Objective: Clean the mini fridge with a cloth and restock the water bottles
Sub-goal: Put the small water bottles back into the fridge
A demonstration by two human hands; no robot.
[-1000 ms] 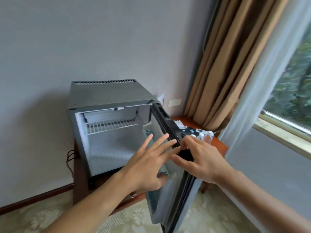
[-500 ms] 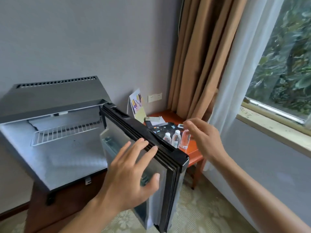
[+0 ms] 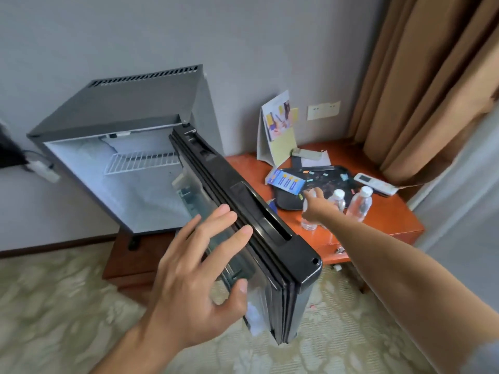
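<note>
The grey mini fridge [image 3: 140, 103] stands open, its white inside bare apart from a wire shelf [image 3: 140, 161]. Its black-edged door [image 3: 259, 225] swings out toward me. My left hand [image 3: 197, 287] is spread, fingertips on the door's top edge and inner face. Three clear water bottles stand on the orange side table [image 3: 388, 225]: a left bottle [image 3: 308, 224], a middle bottle [image 3: 337, 199] and a right bottle [image 3: 360, 205]. My right hand [image 3: 317, 207] reaches over the door and covers the left bottle's upper part; its grip is hidden. No cloth is in view.
A black tray [image 3: 324, 179] with small packets, a white remote [image 3: 375, 182] and a standing leaflet [image 3: 278, 128] share the table. Brown curtains [image 3: 421, 90] hang at the right. The fridge sits on a low wooden stand [image 3: 135, 257] over pale patterned carpet.
My right hand left the door's edge and stretched out to the left bottle. My view swung right then back. The left hand stayed against the door.
</note>
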